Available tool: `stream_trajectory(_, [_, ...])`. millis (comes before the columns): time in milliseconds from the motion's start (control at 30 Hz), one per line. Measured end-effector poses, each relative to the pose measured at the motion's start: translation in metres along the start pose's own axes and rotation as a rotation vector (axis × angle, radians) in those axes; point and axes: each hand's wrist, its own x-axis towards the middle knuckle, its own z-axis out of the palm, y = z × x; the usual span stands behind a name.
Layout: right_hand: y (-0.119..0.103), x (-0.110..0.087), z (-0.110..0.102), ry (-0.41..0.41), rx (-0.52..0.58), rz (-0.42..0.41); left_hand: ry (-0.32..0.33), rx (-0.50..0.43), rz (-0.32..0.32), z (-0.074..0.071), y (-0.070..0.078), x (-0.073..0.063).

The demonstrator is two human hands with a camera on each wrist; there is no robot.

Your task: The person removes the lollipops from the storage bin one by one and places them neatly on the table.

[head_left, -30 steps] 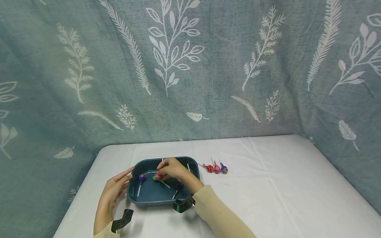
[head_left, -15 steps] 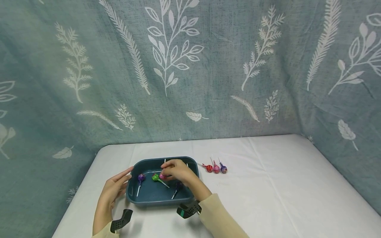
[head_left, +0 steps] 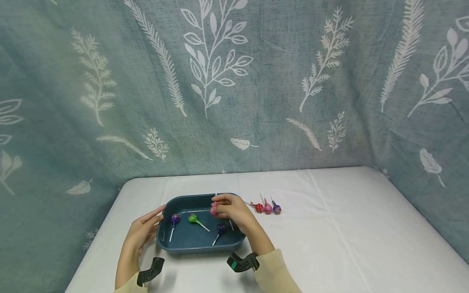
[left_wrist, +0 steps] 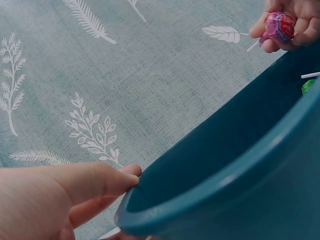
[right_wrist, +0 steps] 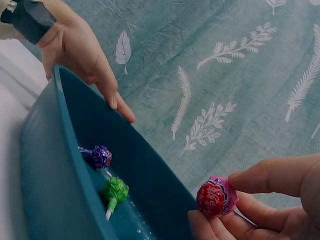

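My right hand (head_left: 233,209) pinches a pink-and-red wrapped lollipop (right_wrist: 216,196) between thumb and fingers, over the right part of a dark teal plastic bin (head_left: 198,245). The candy's white stick points up and away in the head view. My left hand (head_left: 141,232) rests against the bin's left side, its fingers fairly straight along the outside of the rim. Inside the bin lie a purple lollipop (head_left: 175,219), a green lollipop (head_left: 192,218) and a dark purple lollipop (head_left: 221,228). A further white stick (head_left: 231,225) shows below my right hand, its candy end hidden.
Right of the bin, on the white cloth (head_left: 329,244), lie a red lollipop (head_left: 259,208), a pink lollipop (head_left: 268,208) and a blue-purple lollipop (head_left: 277,209), side by side. A green leaf-patterned curtain (head_left: 256,89) hangs behind the table.
My right hand has lifted the pink lollipop from beside the green one and moved right with it, uncovering more of the bin floor. My left hand stays at the rim.
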Motion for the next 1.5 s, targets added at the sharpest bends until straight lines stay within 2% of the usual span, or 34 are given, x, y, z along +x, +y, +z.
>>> stream_trajectory(433, [0.014, -0.003, -0.006, -0.02, -0.008, 0.023, -0.001, -0.018, 0.003, 0.0, 0.0, -0.001])
stream_trajectory(600, [0.011, -0.007, -0.014, -0.037, -0.039, 0.001, 0.003, -0.012, 0.006, 0.0, 0.001, -0.001])
stream_trajectory(900, [0.004, -0.013, -0.028, -0.044, 0.013, -0.031, 0.004, -0.002, -0.009, 0.0, 0.002, -0.001])
stream_trajectory(1500, [0.0, -0.017, -0.046, 0.041, -0.013, -0.031, 0.004, 0.006, -0.004, 0.0, 0.002, -0.001])
